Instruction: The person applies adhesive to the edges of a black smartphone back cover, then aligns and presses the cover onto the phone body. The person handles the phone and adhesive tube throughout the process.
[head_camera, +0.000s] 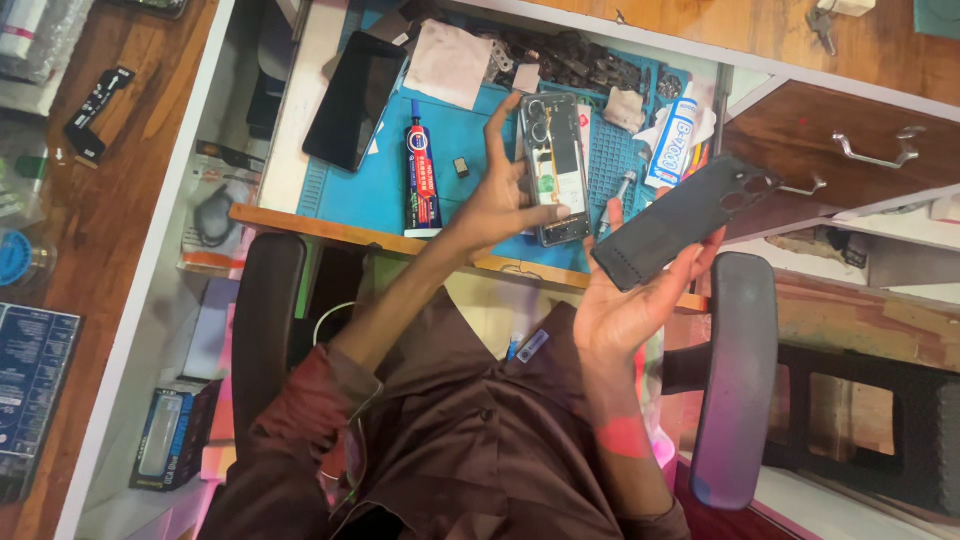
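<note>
My left hand (500, 195) holds an opened phone body (553, 165) upright, its circuit board and camera rings showing. My right hand (640, 295) holds a dark grey back cover (685, 218) with camera cut-outs, tilted up to the right, just to the right of the phone body. Both are raised above the front edge of a blue work mat (385, 185) on the desk.
On the mat lie a black phone screen (352, 100), a glue tube (421, 170), a second white glue tube (672, 142), a white cloth (448, 62) and several small metal parts (575, 58). Chair armrests (735, 380) flank my lap. A drawer with a metal handle (880, 150) stands at right.
</note>
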